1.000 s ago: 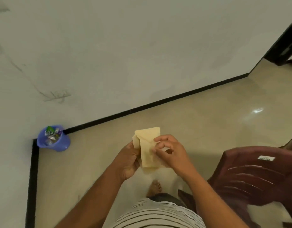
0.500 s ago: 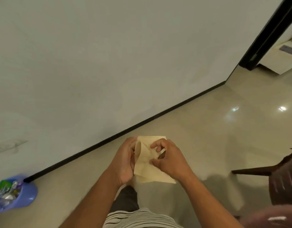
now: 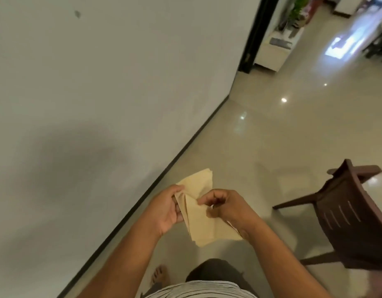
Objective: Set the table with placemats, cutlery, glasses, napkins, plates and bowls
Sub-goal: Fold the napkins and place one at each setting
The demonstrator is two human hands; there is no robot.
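Observation:
A small stack of beige paper napkins (image 3: 202, 220) is held in front of my chest, above the floor. My left hand (image 3: 166, 209) grips the stack's left edge with thumb on top and fingers underneath. My right hand (image 3: 224, 205) pinches the top napkin's right side with curled fingers, lifting a fold away from the stack. No table, plates or cutlery are in view.
A white wall (image 3: 99, 82) runs along the left with a black skirting line (image 3: 164, 175). A dark brown plastic chair (image 3: 347, 214) stands at the right on the glossy tiled floor (image 3: 271, 136). A dark doorframe (image 3: 253, 33) opens to another room at the top right.
The view has swung right: the blue bin at the wall has left the frame and the doorway has come in. My hands still hold the napkins, now spread further apart.

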